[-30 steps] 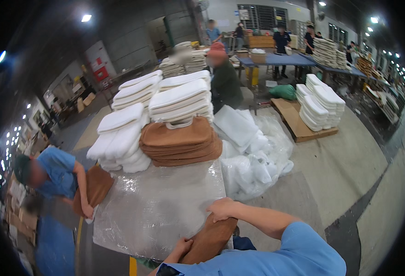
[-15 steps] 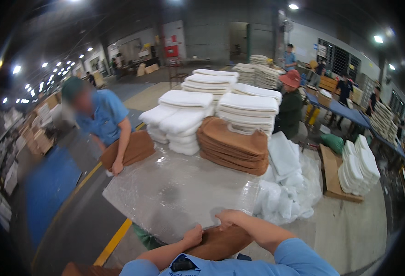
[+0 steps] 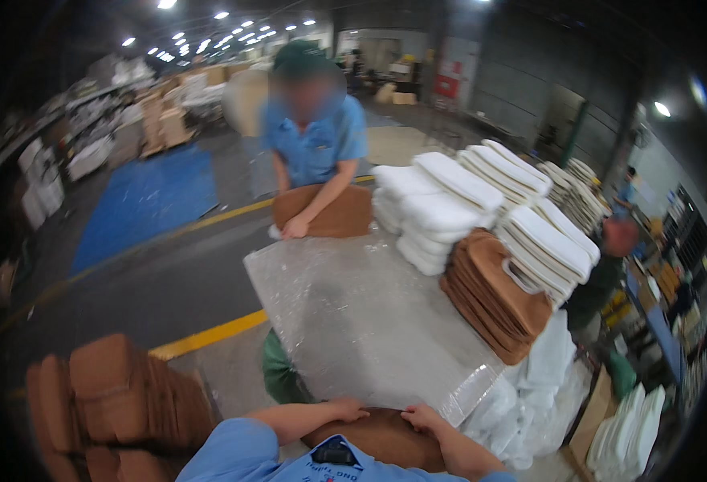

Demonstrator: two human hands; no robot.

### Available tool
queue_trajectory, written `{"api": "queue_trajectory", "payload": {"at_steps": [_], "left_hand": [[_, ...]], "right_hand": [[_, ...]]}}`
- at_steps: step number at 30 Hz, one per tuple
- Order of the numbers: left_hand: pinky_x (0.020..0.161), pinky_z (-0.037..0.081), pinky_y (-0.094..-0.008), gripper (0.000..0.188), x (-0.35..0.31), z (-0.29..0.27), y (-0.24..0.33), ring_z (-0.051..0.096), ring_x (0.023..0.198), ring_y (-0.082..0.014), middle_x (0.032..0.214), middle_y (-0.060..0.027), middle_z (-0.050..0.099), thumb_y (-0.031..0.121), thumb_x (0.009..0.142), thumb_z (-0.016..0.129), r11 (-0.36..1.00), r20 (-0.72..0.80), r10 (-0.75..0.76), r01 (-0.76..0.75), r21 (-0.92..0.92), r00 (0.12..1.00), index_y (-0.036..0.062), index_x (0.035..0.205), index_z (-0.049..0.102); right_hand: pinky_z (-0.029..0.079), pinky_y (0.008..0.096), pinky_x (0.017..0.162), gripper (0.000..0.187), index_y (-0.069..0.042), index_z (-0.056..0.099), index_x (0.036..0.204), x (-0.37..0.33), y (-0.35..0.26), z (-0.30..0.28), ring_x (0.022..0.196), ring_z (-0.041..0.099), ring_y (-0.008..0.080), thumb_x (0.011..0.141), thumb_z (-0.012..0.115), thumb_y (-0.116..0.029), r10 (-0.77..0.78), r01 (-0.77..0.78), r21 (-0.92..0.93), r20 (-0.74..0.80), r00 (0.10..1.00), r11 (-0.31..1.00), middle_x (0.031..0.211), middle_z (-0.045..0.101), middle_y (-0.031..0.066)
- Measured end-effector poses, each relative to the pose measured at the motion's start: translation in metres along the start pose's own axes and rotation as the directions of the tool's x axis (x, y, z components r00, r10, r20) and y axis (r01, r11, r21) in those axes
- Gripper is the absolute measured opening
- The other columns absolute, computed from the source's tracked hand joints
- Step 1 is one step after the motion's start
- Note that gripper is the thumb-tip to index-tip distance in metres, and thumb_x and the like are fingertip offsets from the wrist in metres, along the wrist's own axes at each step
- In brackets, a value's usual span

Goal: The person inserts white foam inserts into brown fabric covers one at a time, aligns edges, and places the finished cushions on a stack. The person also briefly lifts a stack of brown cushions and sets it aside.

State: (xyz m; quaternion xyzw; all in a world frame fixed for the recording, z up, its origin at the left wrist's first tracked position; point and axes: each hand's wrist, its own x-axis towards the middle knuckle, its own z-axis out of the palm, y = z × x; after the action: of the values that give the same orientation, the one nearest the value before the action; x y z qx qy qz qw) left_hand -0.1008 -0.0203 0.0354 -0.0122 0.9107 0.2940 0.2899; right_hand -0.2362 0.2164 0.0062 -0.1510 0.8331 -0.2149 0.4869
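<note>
My left hand (image 3: 347, 410) is closed at the upper edge of a brown padded piece (image 3: 389, 438), fingers curled over it, and my right hand (image 3: 425, 419) grips that same edge a little further along, its fingers bent in and pointing toward the left. A short stretch of edge shows between them. The piece lies against my front, at the near edge of the plastic-wrapped table (image 3: 345, 297); it is plain brown with a rounded outline, its lower part hidden behind my shirt (image 3: 233, 454). Across the table a co-worker (image 3: 313, 145) holds another brown piece (image 3: 341, 210). A brown stack (image 3: 494, 297) sits on the right, beside white padded stacks (image 3: 438, 193)
</note>
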Motion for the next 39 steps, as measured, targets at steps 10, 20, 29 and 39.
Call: {"api": "queue_trajectory", "payload": {"at_steps": [10, 20, 29, 39], "left_hand": [[0.098, 0.053, -0.0545, 0.044, 0.015, -0.001, 0.007, 0.067, 0.116, -0.0414, 0.122, -0.018, 0.073, 0.048, 0.105, 0.054, 0.999, -0.167, -0.023, 0.018, -0.027, 0.986, 0.015, 0.128, 0.071], [0.098, 0.053, -0.0519, 0.046, 0.014, -0.014, 0.007, 0.068, 0.115, -0.0389, 0.122, -0.0156, 0.074, 0.054, 0.099, 0.06, 0.998, -0.039, -0.017, 0.019, 0.06, 0.999, 0.0193, 0.127, 0.074], [0.099, 0.053, -0.0538, 0.044, 0.011, -0.01, 0.002, 0.067, 0.116, -0.0409, 0.123, -0.0173, 0.073, 0.05, 0.105, 0.051, 0.997, -0.222, -0.069, 0.058, -0.058, 0.973, 0.0169, 0.123, 0.074], [0.09, 0.054, -0.0554, 0.046, 0.016, -0.004, 0.002, 0.07, 0.108, -0.0434, 0.111, -0.023, 0.074, 0.049, 0.108, 0.043, 0.998, -0.287, -0.035, 0.018, -0.06, 0.957, 0.0141, 0.118, 0.072]], "right_hand": [[0.056, 0.0456, 0.087, 0.038, -0.008, 0.078, 0.107, -0.003, 0.009, -0.008, 0.098, 0.073, 0.0384, 0.096, 0.066, -0.043, -0.252, 0.15, -0.293, -0.348, 0.903, 0.944, 0.101, 0.076, 0.0186], [0.056, 0.0454, 0.087, 0.04, -0.01, 0.079, 0.109, -0.021, 0.025, -0.023, 0.097, 0.073, 0.0378, 0.095, 0.067, -0.045, -0.118, 0.024, -0.328, -0.269, 0.956, 0.944, 0.101, 0.077, 0.0188], [0.055, 0.0508, 0.084, 0.035, -0.007, 0.076, 0.095, -0.015, 0.018, -0.007, 0.095, 0.071, 0.0419, 0.098, 0.063, -0.039, -0.256, 0.095, -0.305, -0.544, 0.799, 0.948, 0.095, 0.074, 0.0216], [0.053, 0.0535, 0.078, 0.033, -0.005, 0.073, 0.086, -0.004, 0.024, 0.0, 0.087, 0.069, 0.0446, 0.097, 0.064, -0.034, -0.329, 0.14, -0.338, -0.602, 0.727, 0.931, 0.085, 0.072, 0.0215]]}}
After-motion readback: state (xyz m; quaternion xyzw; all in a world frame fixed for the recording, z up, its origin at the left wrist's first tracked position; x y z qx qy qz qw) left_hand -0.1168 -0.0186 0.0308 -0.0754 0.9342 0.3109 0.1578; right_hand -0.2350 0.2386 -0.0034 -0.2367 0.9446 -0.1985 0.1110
